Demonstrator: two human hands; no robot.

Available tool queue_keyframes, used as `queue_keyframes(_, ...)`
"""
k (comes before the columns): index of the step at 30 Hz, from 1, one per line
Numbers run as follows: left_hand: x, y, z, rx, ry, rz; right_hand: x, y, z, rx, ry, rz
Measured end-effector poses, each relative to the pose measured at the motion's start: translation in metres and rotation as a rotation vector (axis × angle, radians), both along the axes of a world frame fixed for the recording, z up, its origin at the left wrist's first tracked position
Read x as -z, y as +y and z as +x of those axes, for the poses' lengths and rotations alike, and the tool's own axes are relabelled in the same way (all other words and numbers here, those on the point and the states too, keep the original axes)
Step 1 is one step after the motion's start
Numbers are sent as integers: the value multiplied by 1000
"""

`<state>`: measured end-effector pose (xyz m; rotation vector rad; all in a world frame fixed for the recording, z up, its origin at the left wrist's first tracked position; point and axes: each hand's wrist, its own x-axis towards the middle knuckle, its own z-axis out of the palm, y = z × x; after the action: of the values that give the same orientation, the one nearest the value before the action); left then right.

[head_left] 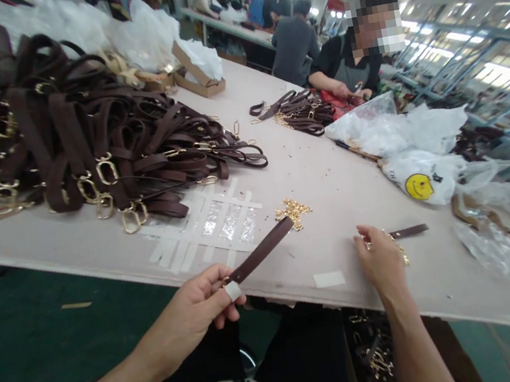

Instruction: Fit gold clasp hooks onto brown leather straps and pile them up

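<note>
My left hand [212, 297] is closed on a short dark brown strap [260, 252] and pinches it near one end, where a little gold metal shows. The strap points up and to the right over the table's front edge. White tape is wrapped round a digit of this hand. At the right, my right hand [381, 257] is lowered to the tabletop with its fingers bent together over small gold metal pieces [405, 255]. Whatever sits between those fingertips is hidden. From behind them a second brown strap [410, 231] sticks out to the right.
A big heap of brown straps with gold buckles [90, 128] covers the table's left. Loose gold fittings [294, 212] lie mid-table. Plastic bags [424, 174] line the right side. Across the table a co-worker [351, 62] handles something beside a smaller strap pile [302, 110].
</note>
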<state>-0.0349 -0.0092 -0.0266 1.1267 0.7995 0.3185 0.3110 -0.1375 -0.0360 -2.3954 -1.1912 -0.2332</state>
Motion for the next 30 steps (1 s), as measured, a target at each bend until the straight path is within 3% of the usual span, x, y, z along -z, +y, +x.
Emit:
queue_keyframes(3,-3,-1,3,-23,-1,-14,6,1,31,-6,-116,-143)
queue_keyframes(8,-7,-4,13,-55,-23,-6,13,3,44,-40,-207,-300)
queue_keyframes(12,-7,-8,18,-124,-76,-27,16,3,54,-55,-246,-336)
queue_keyframes(15,-5,-10,20,-153,-89,-24,14,6,48,-21,-176,-242)
queue_keyframes(19,-3,-13,24,-184,-122,-26,4,11,-17,5,317,156)
queue_keyframes(22,-2,-15,27,-181,-125,-15,1,14,-91,-183,631,365)
queue_keyframes(26,-3,-19,27,-171,-146,10,7,19,-161,-401,647,418)
queue_keyframes(30,-4,-23,24,-189,-172,55,13,25,-178,-433,546,426)
